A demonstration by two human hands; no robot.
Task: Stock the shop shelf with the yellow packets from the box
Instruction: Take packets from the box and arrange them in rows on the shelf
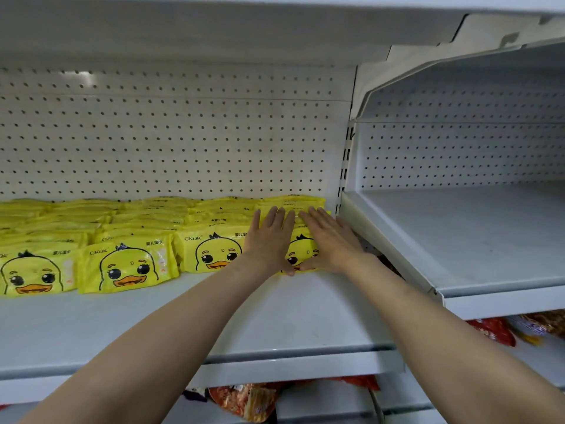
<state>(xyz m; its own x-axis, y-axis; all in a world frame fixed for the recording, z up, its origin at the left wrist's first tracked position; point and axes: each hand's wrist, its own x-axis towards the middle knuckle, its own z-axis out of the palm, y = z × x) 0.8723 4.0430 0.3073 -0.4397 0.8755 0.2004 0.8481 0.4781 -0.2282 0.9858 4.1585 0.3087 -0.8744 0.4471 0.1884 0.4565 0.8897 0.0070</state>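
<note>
The yellow packets [128, 264] stand in rows on the shop shelf [275, 313], filling its rear half from the left edge of view to the right-hand upright. Each front packet stands on edge, duck face forward, with further packets stacked behind it up to the pegboard back panel [171, 142].

The rightmost front packet [301, 249] is the one in hand. The left hand [269, 240] lies flat against its left part and the right hand [328, 240] against its right part. On both hands the fingers are straight and slightly spread over the top of the packets, and the thumbs nearly meet at the packet's lower edge — a pressing contact, not a grip. Judged from this, the current step is seating or squaring the last packet of the row.

Progress: the rear of the shelf is largely stocked across its visible width. The front strip of the shelf shows bare board, so a further row could still fit — whether one is intended cannot be told. The box is not in view, so the number of packets left cannot be told.

To the right, the adjoining shelf bay [474, 240] holds no packets. Below, red and orange snack bags [244, 402] lie on a lower shelf, apart from the work.
</note>
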